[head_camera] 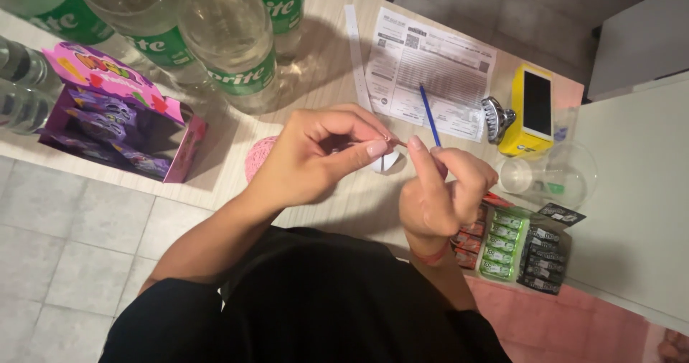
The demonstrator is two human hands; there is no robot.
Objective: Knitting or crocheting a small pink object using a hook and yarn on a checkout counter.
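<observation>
A: Pinching a fine pink strand [397,142], your left hand [316,158] has thumb and forefinger closed on it just over the middle of the surface [337,83].

B: And your right hand [441,194]?

A: It is curled, forefinger up, its tip meeting the same strand just at 3 o'clock of the left fingers [373,147]. Whether those right fingers truly clamp the strand I cannot tell; they stand narrow around it.

B: Where does the strand come from?

A: Likely from the pink yarn ball [257,156] that lies at 9 o'clock of your left hand, half hidden by the wrist. A small white piece [384,163] sits right under your fingertips, touching the surface.

B: How far along do you judge it?

A: Early, I would say: the strand is held taut between both hands, yet nothing looks knotted or wound, and the ball looks full. The blue pen [429,114] rests on the printed paper [430,68] at 12 o'clock, not in hand.

B: The rest?

A: Clear bottles [230,40] at 11 o'clock, a purple carton [115,119] at 9, a yellow device [530,112] at 2, green packets [506,244] at 4.
</observation>
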